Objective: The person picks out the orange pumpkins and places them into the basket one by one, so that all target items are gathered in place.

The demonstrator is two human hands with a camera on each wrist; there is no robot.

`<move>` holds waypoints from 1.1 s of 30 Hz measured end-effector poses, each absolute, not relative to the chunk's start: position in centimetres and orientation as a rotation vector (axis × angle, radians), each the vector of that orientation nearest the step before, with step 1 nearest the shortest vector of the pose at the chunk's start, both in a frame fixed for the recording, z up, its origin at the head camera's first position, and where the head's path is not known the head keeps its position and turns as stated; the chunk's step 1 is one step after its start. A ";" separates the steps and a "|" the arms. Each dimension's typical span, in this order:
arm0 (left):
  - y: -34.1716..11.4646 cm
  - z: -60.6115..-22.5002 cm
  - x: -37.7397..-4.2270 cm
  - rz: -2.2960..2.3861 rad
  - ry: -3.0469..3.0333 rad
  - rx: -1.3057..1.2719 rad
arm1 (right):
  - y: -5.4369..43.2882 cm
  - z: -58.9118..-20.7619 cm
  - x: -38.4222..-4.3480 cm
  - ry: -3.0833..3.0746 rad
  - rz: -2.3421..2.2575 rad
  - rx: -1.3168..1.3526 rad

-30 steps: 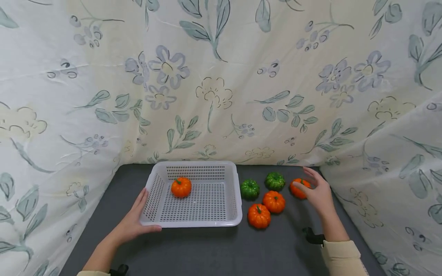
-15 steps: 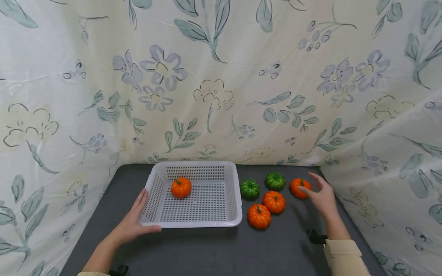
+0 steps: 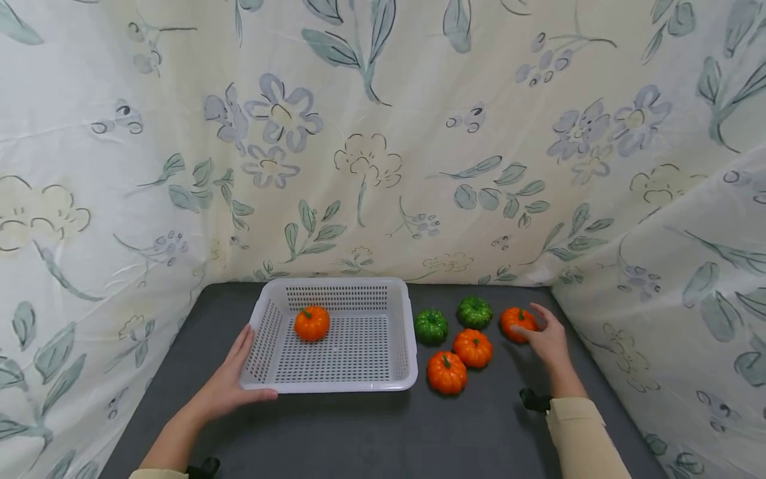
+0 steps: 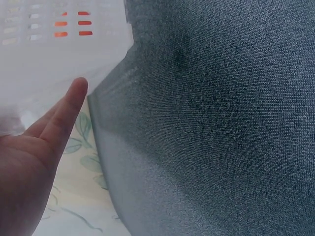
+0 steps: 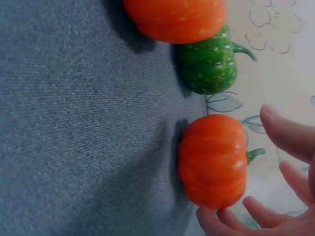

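My left hand [image 3: 226, 382] rests against the near left corner of a white perforated plastic basket [image 3: 335, 386], fingers straight along its side and thumb by the front rim. In the left wrist view, a straight finger lies at the basket's outer wall [image 4: 59, 59]. One small orange pumpkin [image 3: 312, 324] sits inside. My right hand [image 3: 549, 338] is around the right side of another orange pumpkin [image 3: 513, 324], thumb and fingers spread. From the right wrist, fingertips show right at the lower side of that pumpkin [image 5: 212, 162], while the thumb stands apart from it.
Between basket and right hand lie two green pumpkins [image 3: 431, 326] and two more orange pumpkins [image 3: 447, 372], close together on the dark grey cloth-covered table [image 3: 359, 439]. A floral curtain [image 3: 383, 166] hangs along the back and both sides.
The right hand has lowered and closed in slightly on the far-right orange pumpkin. My left hand and the basket keep their place; the view shifts a little.
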State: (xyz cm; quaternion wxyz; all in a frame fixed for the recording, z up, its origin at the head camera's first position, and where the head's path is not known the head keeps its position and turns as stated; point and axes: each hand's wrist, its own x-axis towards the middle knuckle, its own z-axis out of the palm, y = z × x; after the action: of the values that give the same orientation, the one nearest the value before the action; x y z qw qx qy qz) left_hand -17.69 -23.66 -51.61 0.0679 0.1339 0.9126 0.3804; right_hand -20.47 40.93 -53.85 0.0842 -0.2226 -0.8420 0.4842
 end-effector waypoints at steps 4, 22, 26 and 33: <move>-23.8 -51.8 -17.7 1.143 2.753 0.406 | 40.9 -54.4 -20.9 -2.513 1.464 -0.683; -23.9 -52.0 -17.7 1.166 2.753 0.430 | 41.5 -56.4 -21.5 -2.513 1.511 -0.711; -23.8 -51.9 -17.7 1.167 2.751 0.415 | 41.4 -55.8 -21.4 -2.504 1.511 -0.696; -23.7 -51.9 -17.6 1.148 2.754 0.394 | 41.1 -54.2 -21.3 -2.469 1.481 -0.646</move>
State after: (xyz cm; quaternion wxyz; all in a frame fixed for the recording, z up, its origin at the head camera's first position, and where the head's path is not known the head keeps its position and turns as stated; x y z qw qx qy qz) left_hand -17.63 -23.75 -51.93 0.0661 0.1307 0.9130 0.3807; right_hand -21.31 41.07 -54.19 0.0954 -0.2180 -0.8328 0.4998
